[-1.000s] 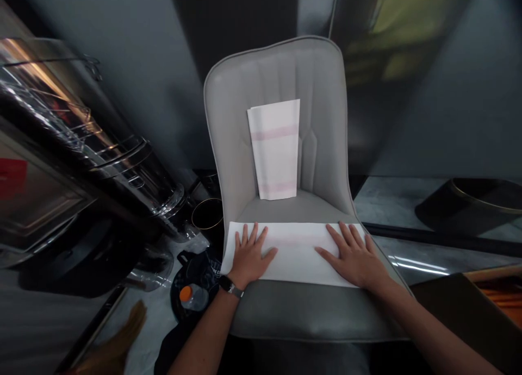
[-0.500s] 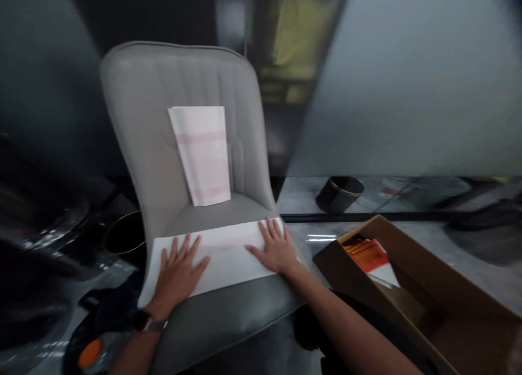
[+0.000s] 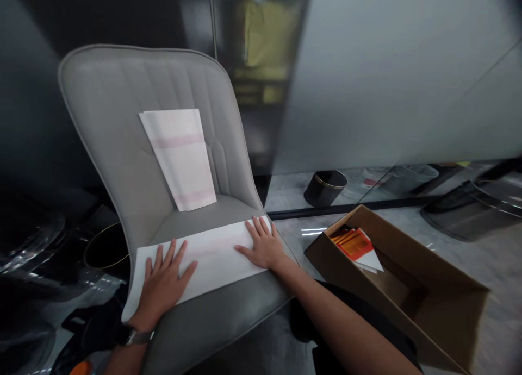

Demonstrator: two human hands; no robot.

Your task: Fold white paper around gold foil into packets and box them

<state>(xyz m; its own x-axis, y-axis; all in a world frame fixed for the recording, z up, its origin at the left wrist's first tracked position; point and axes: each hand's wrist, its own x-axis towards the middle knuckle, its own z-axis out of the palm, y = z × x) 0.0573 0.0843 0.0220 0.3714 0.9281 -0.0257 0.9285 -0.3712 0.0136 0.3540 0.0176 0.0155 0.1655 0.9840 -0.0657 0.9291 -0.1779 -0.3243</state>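
A long white folded paper sheet [image 3: 216,255] lies across the seat of a grey padded chair [image 3: 220,310]. Flat on its left part rests my left hand [image 3: 165,280], fingers spread, with a watch on the wrist. My right hand [image 3: 263,245] presses on the right end of the same sheet, fingers also spread. Against the chair's backrest leans a second folded paper [image 3: 183,166], white with pale pink bands. Its lower edge stands on the back of the seat.
An open cardboard box [image 3: 444,315] on the floor at right holds orange-and-white packets [image 3: 356,247]. A dark bin [image 3: 324,189] with a gold rim shows behind the glass. Another gold-rimmed bin [image 3: 106,247] stands left of the chair. An orange cap [image 3: 80,368] shows at bottom left.
The view has turned to the right, so the chair and papers appear farther left. Both hands stay flat on the sheet with little change.
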